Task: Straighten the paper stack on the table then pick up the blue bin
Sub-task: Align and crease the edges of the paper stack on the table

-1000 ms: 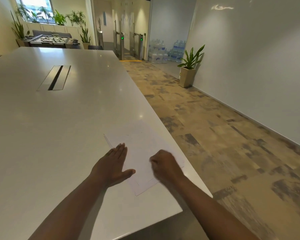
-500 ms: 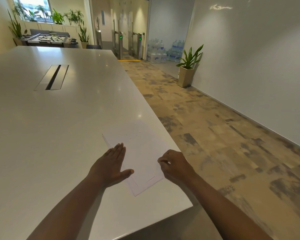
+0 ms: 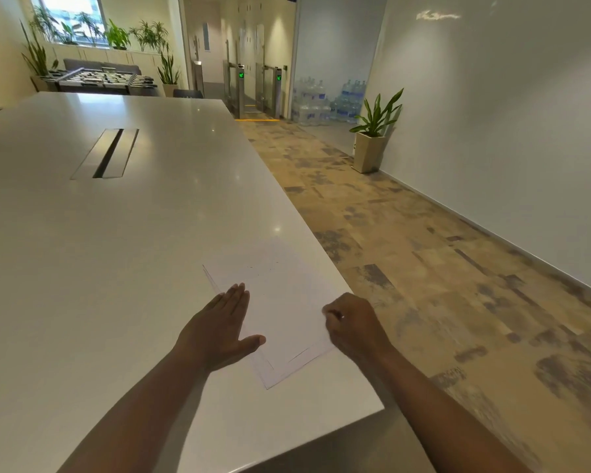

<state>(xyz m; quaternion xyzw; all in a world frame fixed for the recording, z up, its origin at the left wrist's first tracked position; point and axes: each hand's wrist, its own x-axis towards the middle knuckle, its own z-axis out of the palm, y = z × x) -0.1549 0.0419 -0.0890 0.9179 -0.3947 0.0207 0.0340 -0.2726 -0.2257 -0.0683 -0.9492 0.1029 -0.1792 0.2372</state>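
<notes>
The paper stack (image 3: 273, 312) lies flat on the white table (image 3: 116, 268), close to the table's right-hand edge and near its front corner. The sheets are not yet aligned: offset edges show along the near left side and at the near corner, where one sheet's border sits inside another's. Judged from this, the straightening step is in progress and not complete.

The stack's long axis runs from the near corner, just in front of the person, away toward the far right — slightly oblique to the table edge rather than parallel with it.

The left hand (image 3: 219, 332) lies flat with fingers straight and together, palm down, pressing the stack's left edge; it grips nothing. The right hand (image 3: 352, 326) is at the stack's right edge with fingers curled under. It appears to pinch or nudge the sheets, but the contact is hidden by the knuckles — it cannot be told for certain.

The blue bin is not in view; picking it up remains to be done.
</notes>
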